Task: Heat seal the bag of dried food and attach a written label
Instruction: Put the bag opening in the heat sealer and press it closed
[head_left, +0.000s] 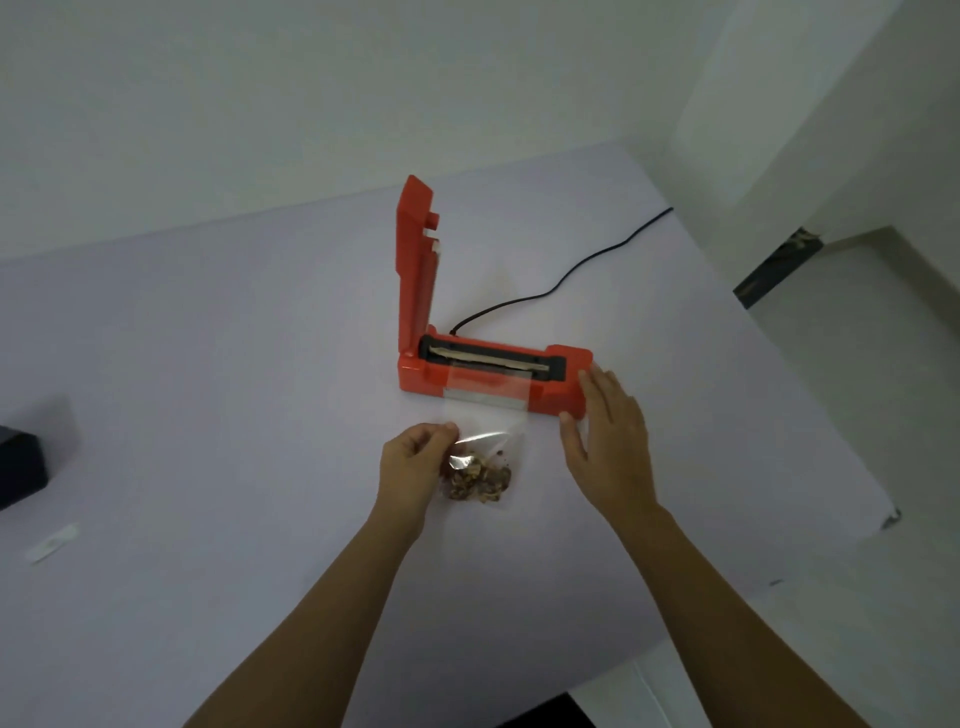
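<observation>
A red heat sealer (563, 387) stands on the table with its lid arm raised upright at the left end. A clear plastic bag (488, 415) holding brown dried food (478, 480) lies in front of it, its open top laid over the sealer's black sealing strip. My left hand (413, 462) pinches the bag's left edge between thumb and fingers. My right hand (608, 431) is flat with fingers apart, just right of the bag and against the sealer's front right corner; it holds nothing.
A black power cord (561, 283) runs from the sealer's back to the far right table edge. A dark box (21, 467) sits at the left edge, with a small white label slip (52, 543) below it. The table's right edge drops off near my right arm.
</observation>
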